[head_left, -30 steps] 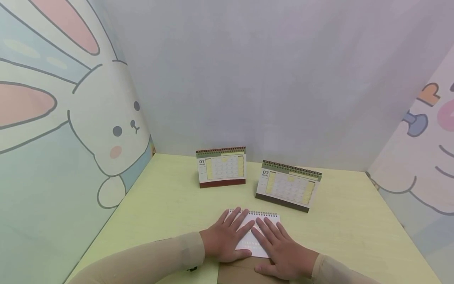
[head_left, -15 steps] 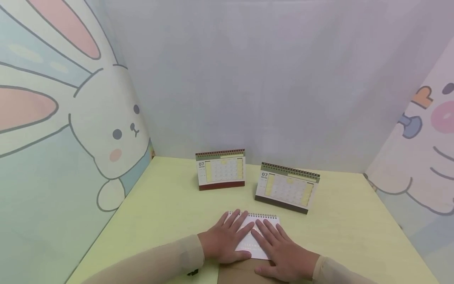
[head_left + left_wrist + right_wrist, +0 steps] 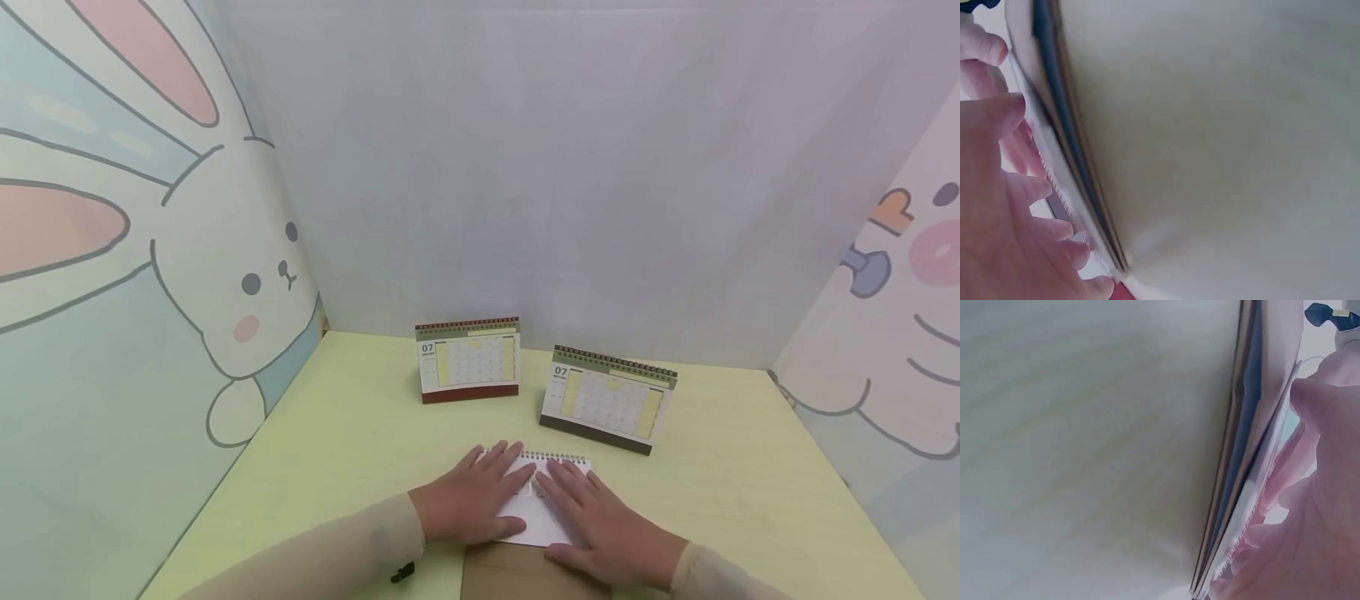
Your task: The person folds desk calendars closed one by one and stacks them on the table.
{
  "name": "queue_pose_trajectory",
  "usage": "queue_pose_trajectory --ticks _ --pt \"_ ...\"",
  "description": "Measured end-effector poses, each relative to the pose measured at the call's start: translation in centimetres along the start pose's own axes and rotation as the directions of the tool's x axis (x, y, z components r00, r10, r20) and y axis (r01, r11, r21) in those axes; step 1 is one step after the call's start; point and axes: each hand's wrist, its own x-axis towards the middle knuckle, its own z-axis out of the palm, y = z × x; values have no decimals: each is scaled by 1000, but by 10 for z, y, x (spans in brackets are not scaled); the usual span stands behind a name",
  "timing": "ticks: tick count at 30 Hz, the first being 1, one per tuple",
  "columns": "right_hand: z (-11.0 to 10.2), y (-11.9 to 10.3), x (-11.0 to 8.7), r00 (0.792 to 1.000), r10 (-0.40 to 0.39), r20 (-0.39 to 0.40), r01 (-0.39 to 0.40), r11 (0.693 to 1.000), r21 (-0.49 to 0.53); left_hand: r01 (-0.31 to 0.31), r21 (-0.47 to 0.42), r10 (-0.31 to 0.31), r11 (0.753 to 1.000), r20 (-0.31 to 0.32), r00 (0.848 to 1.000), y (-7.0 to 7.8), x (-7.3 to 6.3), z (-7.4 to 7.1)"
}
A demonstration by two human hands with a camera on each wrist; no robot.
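Note:
A white spiral-bound calendar (image 3: 536, 527) lies flat, its wire binding at the far edge, with brown card (image 3: 528, 571) showing at its near side. My left hand (image 3: 468, 502) rests on its left part, palm down with fingers outstretched. On the right part lies my right hand (image 3: 615, 533), also with extended fingers. The fingertips of the two hands nearly meet in the middle and cover much of the top page. Seen edge-on in the left wrist view, a layered stack (image 3: 1072, 119) has brown and blue layers; the right wrist view shows these layers too.
Two desk calendars stand upright behind the hands: one with a red base (image 3: 470, 362) at left, one with a dark base (image 3: 609, 400) at right. A small black object (image 3: 402, 573) lies by the left sleeve. Curtain-like walls surround the pale yellow table (image 3: 337, 433).
Both hands have shifted slightly, the right one a little outward, the left one a little to the left. Faint lettering near the page's bottom no longer shows. The standing calendars stay put.

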Motion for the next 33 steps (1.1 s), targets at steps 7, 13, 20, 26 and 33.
queue_pose_trajectory --ticks 7,13,20,26,33 --pt "-9 3 2 995 94 -35 -93 995 27 79 -45 -82 996 -67 994 -11 1 -12" --pt "-12 3 3 980 187 -71 -184 982 49 158 -52 -162 986 -97 982 -20 0 -14" --pt "-11 8 3 959 260 -116 -256 966 50 214 -33 -216 976 -104 971 -27 -3 -10" --pt "-11 10 2 950 297 -100 -291 954 74 238 -49 -241 970 -105 965 -29 -6 -12" --pt "-9 14 0 931 350 -103 -343 936 77 291 -83 -299 953 -114 947 -33 -10 -10"
